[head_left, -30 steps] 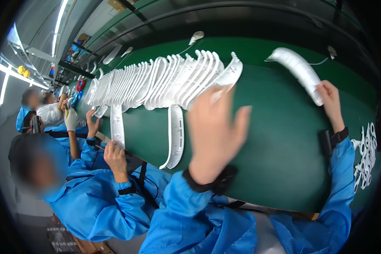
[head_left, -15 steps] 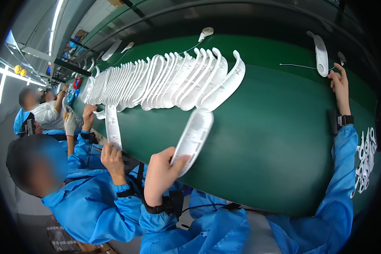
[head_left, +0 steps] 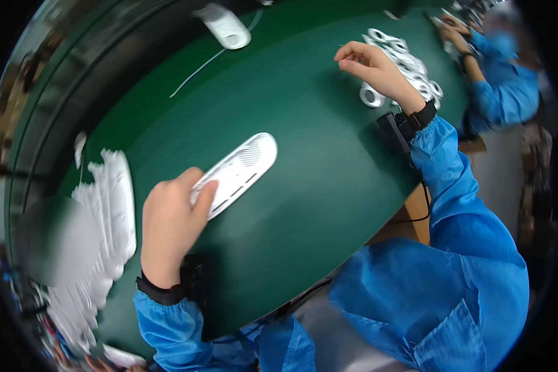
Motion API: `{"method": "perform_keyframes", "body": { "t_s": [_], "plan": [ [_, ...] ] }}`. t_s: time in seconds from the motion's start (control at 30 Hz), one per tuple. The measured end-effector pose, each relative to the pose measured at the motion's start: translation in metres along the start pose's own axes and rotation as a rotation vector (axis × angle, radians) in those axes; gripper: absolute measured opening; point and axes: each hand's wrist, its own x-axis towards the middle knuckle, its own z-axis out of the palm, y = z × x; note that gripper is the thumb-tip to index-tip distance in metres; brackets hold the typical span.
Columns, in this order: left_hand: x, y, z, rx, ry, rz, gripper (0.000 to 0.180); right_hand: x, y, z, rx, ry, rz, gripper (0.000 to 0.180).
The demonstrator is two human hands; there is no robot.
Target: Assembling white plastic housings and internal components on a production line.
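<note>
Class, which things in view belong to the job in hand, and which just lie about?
Likely in the work:
white, elongated, slotted plastic-looking panel, held in the left hand
white, ring-ended, plastic-looking parts, nearest the right hand

Lying clear of both hands, role unclear:
row of white, elongated panels at left
white, rounded-end shell, top of view
thin, pale cord

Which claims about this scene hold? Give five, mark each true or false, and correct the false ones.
The left hand holds a long, round-ended white plastic shell. True.
The right hand grips a white ring-shaped part. False: it appears empty, near the clustered white plastic parts with ring-shaped ends.
Closely lined-up, curved white plastic shells lie left of the left hand. True.
The smooth, flat tabletop is red. False: it is green.
A black band circles the left wrist. True.
</note>
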Motion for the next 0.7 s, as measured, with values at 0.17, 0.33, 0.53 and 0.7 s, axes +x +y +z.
{"method": "perform_keyframes", "body": {
  "t_s": [0.17,0.33,0.53,0.7],
  "plan": [
    [0.023,-0.01,0.019,0.002,-0.045,0.037,0.038,-0.067,0.01,-0.055,-0.405,0.121,0.148,0.023],
    [0.018,-0.011,0.021,0.018,0.038,0.053,0.037,-0.078,0.008,-0.05,-0.609,0.157,0.304,0.035],
    [0.004,-0.014,0.016,0.084,0.075,-0.017,0.038,-0.052,-0.004,-0.007,-0.635,0.057,0.262,0.032],
    [0.0,-0.01,0.013,0.181,0.236,-0.087,0.031,-0.027,-0.017,0.028,-0.155,-0.19,0.039,0.014]
  ]
}}
